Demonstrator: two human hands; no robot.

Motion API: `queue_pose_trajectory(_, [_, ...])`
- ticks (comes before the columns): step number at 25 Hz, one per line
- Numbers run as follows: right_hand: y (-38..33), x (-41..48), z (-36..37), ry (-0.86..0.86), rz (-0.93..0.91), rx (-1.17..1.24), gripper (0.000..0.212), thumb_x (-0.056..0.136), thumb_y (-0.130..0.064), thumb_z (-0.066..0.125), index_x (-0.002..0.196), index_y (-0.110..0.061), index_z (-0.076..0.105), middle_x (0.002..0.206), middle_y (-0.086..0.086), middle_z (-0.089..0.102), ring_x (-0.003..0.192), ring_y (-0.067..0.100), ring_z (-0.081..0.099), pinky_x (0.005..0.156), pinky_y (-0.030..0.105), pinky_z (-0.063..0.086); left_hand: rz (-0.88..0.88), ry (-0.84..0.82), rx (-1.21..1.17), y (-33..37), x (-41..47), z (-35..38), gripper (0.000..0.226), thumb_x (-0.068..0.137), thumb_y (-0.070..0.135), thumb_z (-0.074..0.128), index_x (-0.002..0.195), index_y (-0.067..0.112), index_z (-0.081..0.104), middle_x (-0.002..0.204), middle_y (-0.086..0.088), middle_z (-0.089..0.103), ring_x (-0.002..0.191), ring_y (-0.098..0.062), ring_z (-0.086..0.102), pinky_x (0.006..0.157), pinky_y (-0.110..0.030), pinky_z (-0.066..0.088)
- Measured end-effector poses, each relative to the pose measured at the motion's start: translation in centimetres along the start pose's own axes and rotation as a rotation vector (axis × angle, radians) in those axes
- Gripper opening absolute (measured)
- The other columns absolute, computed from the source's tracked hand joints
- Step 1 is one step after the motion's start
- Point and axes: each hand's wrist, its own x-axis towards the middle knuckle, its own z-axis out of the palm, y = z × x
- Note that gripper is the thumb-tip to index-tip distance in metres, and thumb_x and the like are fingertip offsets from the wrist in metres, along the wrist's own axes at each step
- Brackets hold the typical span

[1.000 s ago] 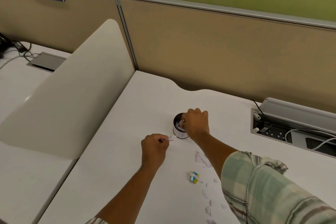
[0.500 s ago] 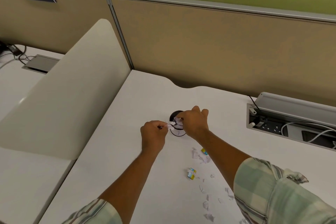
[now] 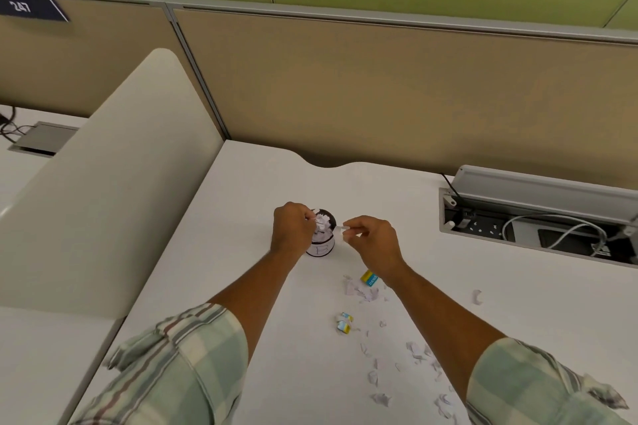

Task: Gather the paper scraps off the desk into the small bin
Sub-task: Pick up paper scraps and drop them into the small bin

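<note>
The small round bin [image 3: 324, 248], dark-rimmed with a white label, stands mid-desk, heaped with white paper scraps. My left hand [image 3: 291, 229] is against the bin's left rim, its fingertips pinched on a thin white scrap over the opening. Just right of the bin, my right hand [image 3: 374, 245] pinches a small white scrap [image 3: 341, 227] beside the rim. Several white scraps [image 3: 359, 290] lie on the white desk [image 3: 248, 203] between my forearms, with more [image 3: 416, 352] nearer me. A yellow-and-blue scrap [image 3: 369, 278] and a crumpled one [image 3: 344, 323] lie among them.
An open cable tray [image 3: 538, 235] with sockets and a white cable is set into the desk at the right. A curled scrap [image 3: 477, 297] lies near it. A cream divider panel [image 3: 114, 190] bounds the desk on the left, and a tan partition [image 3: 379, 90] stands behind.
My left hand has moved up to the bin's left rim with its scrap. My right hand has come off the bin top to its right side, pinching a scrap.
</note>
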Motion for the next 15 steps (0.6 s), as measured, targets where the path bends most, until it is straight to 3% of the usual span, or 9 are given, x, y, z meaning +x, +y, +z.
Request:
queue_pose_trajectory(3, [-0.4, 0.2, 0.2, 0.042, 0.008, 0.146, 0.014, 0.085, -0.015, 0.076, 0.097, -0.022, 0.079, 0.091, -0.012, 0.076, 0.086, 0.005, 0.070, 0.086, 0.032, 0.059, 0.038, -0.057, 0.104, 0.2, 0.3, 0.7, 0.010, 0.087, 0.010, 0.071, 0.086, 0.007, 0.081, 0.082, -0.010, 0.077, 0.070, -0.019, 0.068, 0.070, -0.025, 0.057])
queue_pose_trajectory(8, [-0.6, 0.8, 0.7, 0.056, -0.003, 0.189, 0.017, 0.084, -0.010, 0.075, 0.092, -0.025, 0.077, 0.084, -0.017, 0.073, 0.080, -0.006, 0.067, 0.078, 0.021, 0.054, 0.063, -0.112, 0.106, 1.0, 0.6, 1.0, 0.014, 0.085, 0.014, 0.079, 0.096, 0.008, 0.079, 0.092, -0.008, 0.077, 0.077, -0.020, 0.068, 0.073, -0.022, 0.054])
queue_pose_trajectory(11, [-1.7, 1.6, 1.5, 0.024, -0.001, 0.141, 0.015, 0.084, -0.010, 0.076, 0.091, -0.023, 0.078, 0.084, -0.013, 0.074, 0.080, 0.006, 0.069, 0.080, 0.032, 0.059, 0.070, -0.081, 0.074, 1.1, 0.8, 0.3, 0.011, 0.087, 0.009, 0.075, 0.097, 0.007, 0.079, 0.097, -0.010, 0.077, 0.081, -0.021, 0.069, 0.078, -0.024, 0.056])
queue_pose_trajectory(15, [-3.5, 2.6, 3.0, -0.041, -0.008, 0.017, 0.014, 0.085, -0.011, 0.074, 0.090, -0.024, 0.077, 0.089, -0.005, 0.075, 0.086, 0.019, 0.070, 0.085, 0.047, 0.059, 0.035, -0.028, -0.031, 0.4, 1.2, -1.0, 0.012, 0.088, 0.001, 0.070, 0.097, 0.003, 0.078, 0.097, -0.013, 0.076, 0.088, -0.028, 0.072, 0.087, -0.038, 0.062])
